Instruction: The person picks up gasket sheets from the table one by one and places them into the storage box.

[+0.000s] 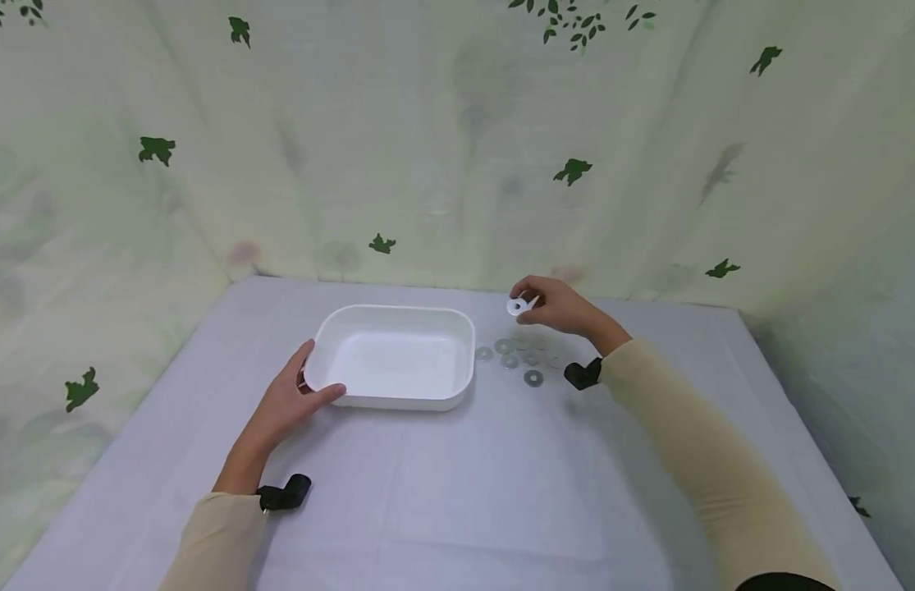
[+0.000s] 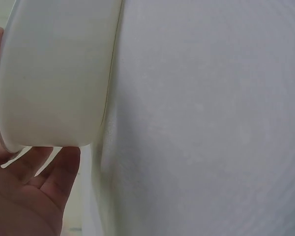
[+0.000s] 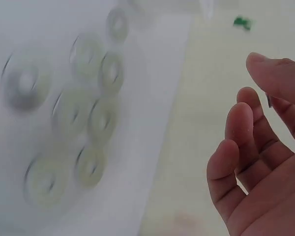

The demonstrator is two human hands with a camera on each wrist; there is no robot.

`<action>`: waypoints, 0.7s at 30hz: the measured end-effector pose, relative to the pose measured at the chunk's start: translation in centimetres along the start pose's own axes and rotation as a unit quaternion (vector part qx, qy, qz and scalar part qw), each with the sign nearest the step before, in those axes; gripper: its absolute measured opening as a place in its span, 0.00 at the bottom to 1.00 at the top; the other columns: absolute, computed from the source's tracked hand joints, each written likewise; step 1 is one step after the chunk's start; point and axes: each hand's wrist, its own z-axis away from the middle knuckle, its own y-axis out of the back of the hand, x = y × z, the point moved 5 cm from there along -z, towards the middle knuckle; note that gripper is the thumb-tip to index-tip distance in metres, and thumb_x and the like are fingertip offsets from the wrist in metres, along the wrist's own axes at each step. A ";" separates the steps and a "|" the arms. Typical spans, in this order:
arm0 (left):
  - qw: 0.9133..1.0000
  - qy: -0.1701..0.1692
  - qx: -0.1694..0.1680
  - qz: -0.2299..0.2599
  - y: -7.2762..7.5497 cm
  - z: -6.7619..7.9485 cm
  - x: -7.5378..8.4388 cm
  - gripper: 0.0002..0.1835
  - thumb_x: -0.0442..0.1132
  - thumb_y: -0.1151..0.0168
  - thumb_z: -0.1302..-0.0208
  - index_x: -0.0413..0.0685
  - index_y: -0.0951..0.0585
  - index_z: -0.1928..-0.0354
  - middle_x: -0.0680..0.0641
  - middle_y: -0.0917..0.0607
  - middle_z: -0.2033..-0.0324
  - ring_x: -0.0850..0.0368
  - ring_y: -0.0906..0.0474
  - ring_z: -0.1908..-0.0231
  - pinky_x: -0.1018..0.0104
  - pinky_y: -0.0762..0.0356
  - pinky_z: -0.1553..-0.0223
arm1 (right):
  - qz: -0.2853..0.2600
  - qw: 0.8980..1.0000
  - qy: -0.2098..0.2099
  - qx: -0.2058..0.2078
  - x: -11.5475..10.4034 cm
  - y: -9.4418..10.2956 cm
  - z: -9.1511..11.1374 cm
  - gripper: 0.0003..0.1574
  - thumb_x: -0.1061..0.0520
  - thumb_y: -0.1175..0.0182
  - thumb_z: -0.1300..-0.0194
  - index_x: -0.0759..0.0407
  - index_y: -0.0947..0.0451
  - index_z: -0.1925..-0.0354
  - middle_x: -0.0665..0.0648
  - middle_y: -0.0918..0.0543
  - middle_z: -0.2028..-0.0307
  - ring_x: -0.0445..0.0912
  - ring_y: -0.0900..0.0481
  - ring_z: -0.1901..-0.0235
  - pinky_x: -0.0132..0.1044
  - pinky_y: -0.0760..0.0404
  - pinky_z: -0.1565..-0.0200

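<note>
A white, round-cornered rectangular plastic tub (image 1: 398, 369) sits on the table. At its left end my left hand (image 1: 283, 404) grips it, thumb along the near rim. The left wrist view has several fingers (image 2: 62, 172) against the tub's end wall. Above the far part of the table, right of the tub, my right hand (image 1: 564, 309) pinches a flat washer (image 1: 511, 309) between thumb and fingers. Below that hand lie several loose washers, mostly pale, plus a darker grey washer (image 1: 533, 384) nearest me. In the right wrist view the held washer is mostly hidden behind the thumb.
A white cloth (image 1: 457, 501) covers the table. Behind it hangs a pale curtain (image 1: 442, 148) printed with green leaves. Each wrist wears a small black camera, the right camera (image 1: 583, 374) close beside the loose washers.
</note>
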 end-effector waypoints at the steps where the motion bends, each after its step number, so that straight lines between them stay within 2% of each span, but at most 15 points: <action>1: 1.000 0.000 0.001 -0.005 0.1 0.0 0.0 0.59 0.58 0.33 0.39 0.51 0.62 0.20 0.34 0.46 0.23 0.36 0.37 0.31 0.43 0.34 0.35 | -0.002 1.000 0.014 -0.008 -1.0 -0.4 -0.4 0.22 0.58 0.36 0.35 0.54 0.26 0.43 0.58 0.21 0.47 0.53 0.24 0.50 0.42 0.20 0.49; 6: 1.000 -0.002 0.003 -0.007 0.5 -0.2 0.1 0.59 0.58 0.33 0.39 0.52 0.62 0.20 0.35 0.48 0.23 0.35 0.39 0.29 0.43 0.35 0.35 | -0.006 0.997 0.062 -0.052 -5.8 -2.4 -1.5 0.23 0.59 0.35 0.36 0.54 0.25 0.43 0.56 0.21 0.47 0.52 0.23 0.51 0.41 0.20 0.48; 13: 1.000 0.005 0.001 0.003 0.4 -0.6 0.4 0.59 0.58 0.32 0.39 0.51 0.60 0.20 0.35 0.48 0.23 0.34 0.42 0.27 0.42 0.36 0.32 | -0.004 0.991 0.098 -0.091 -10.7 -5.1 -2.8 0.22 0.59 0.33 0.38 0.50 0.25 0.46 0.53 0.20 0.47 0.49 0.22 0.54 0.38 0.20 0.51; 17: 1.000 0.010 0.000 0.002 0.3 -0.3 0.3 0.59 0.58 0.32 0.39 0.51 0.61 0.20 0.34 0.48 0.23 0.34 0.41 0.28 0.42 0.36 0.32 | -0.019 0.987 0.113 -0.111 -12.2 -7.2 -3.6 0.21 0.60 0.34 0.38 0.50 0.24 0.47 0.53 0.20 0.47 0.47 0.21 0.53 0.36 0.20 0.51; 21: 1.000 0.019 -0.009 0.008 -0.2 0.0 0.2 0.59 0.59 0.32 0.40 0.52 0.62 0.20 0.35 0.48 0.23 0.35 0.41 0.28 0.42 0.35 0.33 | -0.020 0.986 0.107 -0.125 -12.4 -9.1 -4.1 0.20 0.59 0.33 0.38 0.49 0.23 0.48 0.52 0.20 0.48 0.45 0.23 0.49 0.34 0.21 0.50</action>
